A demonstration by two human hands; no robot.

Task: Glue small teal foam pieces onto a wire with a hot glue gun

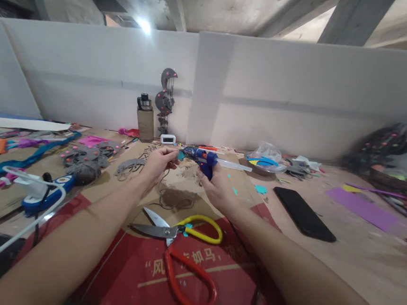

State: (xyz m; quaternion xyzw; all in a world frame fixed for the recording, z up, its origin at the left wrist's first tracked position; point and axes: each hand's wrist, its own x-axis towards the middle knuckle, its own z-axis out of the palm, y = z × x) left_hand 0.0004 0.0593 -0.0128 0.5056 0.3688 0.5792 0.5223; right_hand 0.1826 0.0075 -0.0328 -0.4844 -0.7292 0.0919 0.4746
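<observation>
My right hand [218, 187] grips a blue hot glue gun [207, 157], its nozzle pointing left. A translucent glue stick [236, 166] juts from the gun's back end. Close to the nozzle, my left hand [159, 165] pinches a small teal piece [181, 155]; whether nozzle and piece touch is hard to make out. Grey yarn or cord [176, 201] hangs or lies below the hands. Nearer to me lie opened scissors [168, 232] with one yellow and one red handle, on red-and-brown cardboard [125, 269].
At left are a blue power strip [48, 196] with a white cable and grey felt pieces [89, 154]. A bottle [145, 121] and small white clock [168, 139] stand behind. To the right lie a black phone [303, 213], teal scrap [260, 189], purple sheet [360, 207] and a bagged bowl [265, 162].
</observation>
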